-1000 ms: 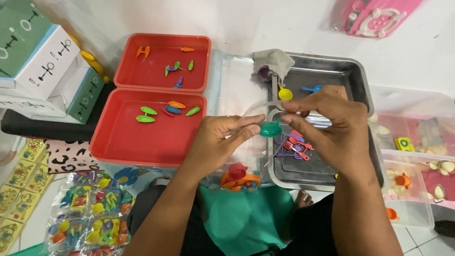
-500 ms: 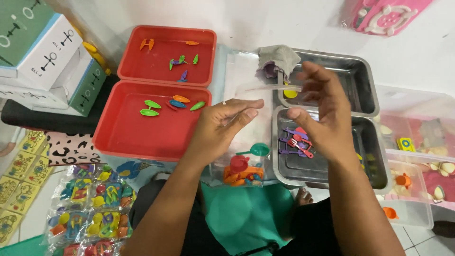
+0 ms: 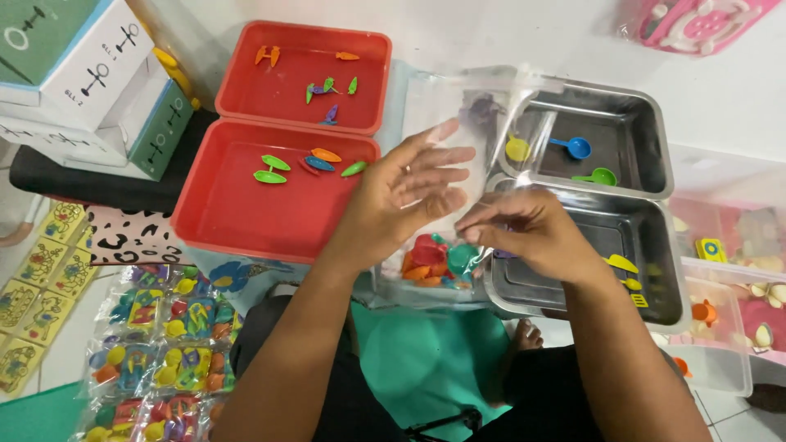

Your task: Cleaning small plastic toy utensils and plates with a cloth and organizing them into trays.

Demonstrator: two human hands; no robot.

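Head view looked straight down on two bare hands working a clear plastic bag (image 3: 458, 123) over the person's lap. The left hand (image 3: 405, 192) lay flat against the bag with its fingers spread and straight, pressing the film rather than closing on it. The right hand (image 3: 524, 229) was pinched, thumb and fingertips together on the bag's lower part, just above a cluster of small coloured plastic toys (image 3: 434, 262) gathered at the bag's bottom. The bag stood between the near red tray (image 3: 221, 213) and the near steel tray (image 3: 655, 270), overlapping the steel tray's left edge. Green, orange and blue pieces (image 3: 315, 164) lay along the red tray's far edge. Three small spoons (image 3: 573, 151) sat in the far steel tray (image 3: 639, 123). Packed toy bags (image 3: 155, 352) lay on the floor at lower left.
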